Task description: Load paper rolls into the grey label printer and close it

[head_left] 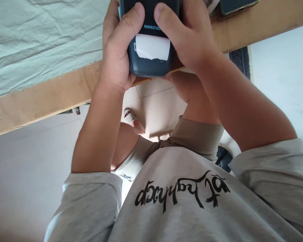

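A dark blue label printer (151,69) marked NIIMBOT is held between my two hands at the top of the view, its upper end cut off by the frame. From its slot a white paper label strip (153,47) sticks out, with a ragged lower edge. My left hand (118,47) wraps the printer's left side, thumb lying on the black top. On the other side my right hand (189,37) grips it the same way, thumb also on the top face. The fingers beneath the printer are mostly hidden.
Behind the printer runs a table's wooden edge (40,85), with a wrinkled pale green cloth (45,37) on the left. A dark flat object (237,5) lies on the table at the upper right. Below are my legs, a sandalled foot (131,117) and the tiled floor (159,101).
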Demonstrator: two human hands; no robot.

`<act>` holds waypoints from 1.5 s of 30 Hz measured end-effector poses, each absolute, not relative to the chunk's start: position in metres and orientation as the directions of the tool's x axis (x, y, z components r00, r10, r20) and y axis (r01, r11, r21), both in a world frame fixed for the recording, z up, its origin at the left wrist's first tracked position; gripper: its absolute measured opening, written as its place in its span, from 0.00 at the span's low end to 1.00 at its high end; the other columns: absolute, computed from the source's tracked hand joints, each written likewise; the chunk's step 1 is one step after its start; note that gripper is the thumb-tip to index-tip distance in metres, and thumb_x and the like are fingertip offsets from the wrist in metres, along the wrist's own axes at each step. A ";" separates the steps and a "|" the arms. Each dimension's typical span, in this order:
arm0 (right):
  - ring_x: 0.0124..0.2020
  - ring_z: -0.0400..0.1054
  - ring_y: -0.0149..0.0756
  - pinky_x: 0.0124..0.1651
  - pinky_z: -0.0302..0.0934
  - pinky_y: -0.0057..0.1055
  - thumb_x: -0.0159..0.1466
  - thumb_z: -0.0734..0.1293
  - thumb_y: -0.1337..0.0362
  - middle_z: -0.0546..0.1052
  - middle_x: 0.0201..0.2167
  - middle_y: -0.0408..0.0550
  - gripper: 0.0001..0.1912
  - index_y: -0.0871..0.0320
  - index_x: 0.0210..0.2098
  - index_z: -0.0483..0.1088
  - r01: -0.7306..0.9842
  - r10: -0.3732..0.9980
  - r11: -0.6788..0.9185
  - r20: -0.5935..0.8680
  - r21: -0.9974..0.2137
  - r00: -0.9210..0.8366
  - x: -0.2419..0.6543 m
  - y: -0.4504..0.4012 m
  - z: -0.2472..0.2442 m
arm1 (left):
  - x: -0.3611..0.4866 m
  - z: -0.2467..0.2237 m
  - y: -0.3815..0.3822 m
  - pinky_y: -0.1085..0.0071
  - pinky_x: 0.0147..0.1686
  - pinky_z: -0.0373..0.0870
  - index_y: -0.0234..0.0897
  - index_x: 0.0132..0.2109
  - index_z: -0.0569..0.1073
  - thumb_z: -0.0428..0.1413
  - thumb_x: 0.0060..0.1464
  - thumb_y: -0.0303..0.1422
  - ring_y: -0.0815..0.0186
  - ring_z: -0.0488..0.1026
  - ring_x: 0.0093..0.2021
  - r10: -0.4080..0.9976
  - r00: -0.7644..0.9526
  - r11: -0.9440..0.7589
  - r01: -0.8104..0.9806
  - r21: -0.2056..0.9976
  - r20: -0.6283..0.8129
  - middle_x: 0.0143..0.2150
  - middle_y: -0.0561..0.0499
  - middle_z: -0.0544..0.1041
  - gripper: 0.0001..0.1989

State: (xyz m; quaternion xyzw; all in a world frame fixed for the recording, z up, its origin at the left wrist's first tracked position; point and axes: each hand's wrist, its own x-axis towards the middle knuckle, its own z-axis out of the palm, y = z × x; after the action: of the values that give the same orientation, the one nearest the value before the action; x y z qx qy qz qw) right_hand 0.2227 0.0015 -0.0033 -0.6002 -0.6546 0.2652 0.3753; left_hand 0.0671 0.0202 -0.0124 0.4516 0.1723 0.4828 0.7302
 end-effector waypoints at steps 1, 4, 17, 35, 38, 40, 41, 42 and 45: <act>0.56 0.64 0.32 0.64 0.57 0.32 0.64 0.60 0.51 0.71 0.51 0.44 0.30 0.70 0.56 0.60 0.593 0.988 0.123 0.157 -0.796 0.006 0.223 0.002 -0.002 | 0.067 -0.014 0.021 0.56 0.50 0.68 0.39 0.38 0.67 0.49 0.62 0.30 0.52 0.69 0.58 0.865 0.466 0.126 -0.556 0.821 0.183 0.43 0.47 0.78 0.03; 0.56 0.63 0.31 0.64 0.57 0.31 0.64 0.60 0.52 0.71 0.52 0.43 0.30 0.70 0.57 0.59 0.597 0.993 0.094 0.121 -0.797 0.005 0.223 0.005 0.000 | 0.068 -0.017 0.022 0.57 0.50 0.70 0.41 0.37 0.69 0.48 0.62 0.28 0.56 0.70 0.56 0.865 0.457 0.096 -0.554 0.827 0.206 0.38 0.50 0.77 0.07; 0.51 0.66 0.29 0.61 0.58 0.28 0.64 0.61 0.53 0.71 0.52 0.48 0.30 0.71 0.57 0.59 0.518 0.977 0.195 0.212 -0.833 -0.026 0.223 0.001 -0.004 | 0.062 -0.021 0.026 0.60 0.56 0.71 0.40 0.43 0.67 0.49 0.63 0.33 0.61 0.73 0.50 0.850 0.464 -0.015 -0.448 0.894 0.248 0.44 0.54 0.78 0.04; 0.37 0.65 0.32 0.39 0.60 0.33 0.59 0.57 0.38 0.70 0.41 0.49 0.38 0.59 0.58 0.51 0.606 0.982 0.076 -0.045 -0.792 -0.181 0.231 0.006 0.010 | 0.047 -0.008 0.025 0.65 0.51 0.69 0.41 0.47 0.75 0.45 0.62 0.45 0.60 0.71 0.49 0.899 0.429 0.285 -0.422 0.861 -0.087 0.41 0.49 0.76 0.19; 0.40 0.66 0.34 0.38 0.62 0.34 0.58 0.58 0.37 0.70 0.45 0.51 0.39 0.57 0.59 0.51 0.633 0.979 0.077 -0.061 -0.770 -0.193 0.235 0.002 0.013 | 0.048 -0.007 0.023 0.66 0.51 0.68 0.39 0.48 0.75 0.46 0.62 0.44 0.60 0.71 0.49 0.920 0.367 0.289 -0.401 0.869 -0.137 0.38 0.48 0.74 0.19; 0.46 0.67 0.37 0.37 0.64 0.33 0.58 0.60 0.40 0.66 0.54 0.53 0.38 0.55 0.60 0.50 0.581 0.978 0.108 -0.019 -0.807 -0.209 0.237 0.001 0.016 | 0.048 -0.006 0.022 0.68 0.46 0.70 0.39 0.46 0.75 0.47 0.62 0.43 0.64 0.73 0.42 0.919 0.360 0.313 -0.406 0.859 -0.165 0.35 0.49 0.73 0.17; 0.50 0.66 0.39 0.36 0.65 0.31 0.59 0.61 0.42 0.63 0.57 0.53 0.37 0.54 0.60 0.50 0.552 0.976 0.136 0.014 -0.822 -0.219 0.237 0.001 0.017 | 0.048 -0.005 0.022 0.69 0.42 0.71 0.39 0.45 0.75 0.47 0.62 0.43 0.66 0.72 0.37 0.915 0.363 0.325 -0.411 0.852 -0.174 0.33 0.50 0.72 0.17; 0.54 0.64 0.40 0.37 0.66 0.31 0.59 0.62 0.44 0.61 0.59 0.52 0.36 0.54 0.60 0.50 0.532 0.970 0.172 0.050 -0.829 -0.237 0.237 0.001 0.018 | 0.048 -0.005 0.022 0.70 0.37 0.70 0.39 0.44 0.75 0.47 0.62 0.43 0.68 0.71 0.32 0.911 0.370 0.339 -0.413 0.845 -0.185 0.32 0.51 0.71 0.16; 0.60 0.59 0.41 0.51 0.67 0.39 0.59 0.64 0.49 0.61 0.60 0.50 0.34 0.53 0.60 0.51 0.534 0.940 0.290 0.132 -0.794 -0.313 0.237 0.003 0.019 | 0.049 -0.002 0.024 0.73 0.29 0.65 0.40 0.42 0.75 0.48 0.62 0.41 0.70 0.67 0.28 0.901 0.377 0.371 -0.414 0.831 -0.214 0.30 0.52 0.69 0.15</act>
State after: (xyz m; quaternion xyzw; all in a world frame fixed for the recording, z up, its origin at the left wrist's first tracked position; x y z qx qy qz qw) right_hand 0.2367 0.0029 0.0187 -0.4975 -0.7410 0.3281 0.3094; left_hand 0.0485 0.0236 -0.0025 0.3514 0.3466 0.4373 0.7518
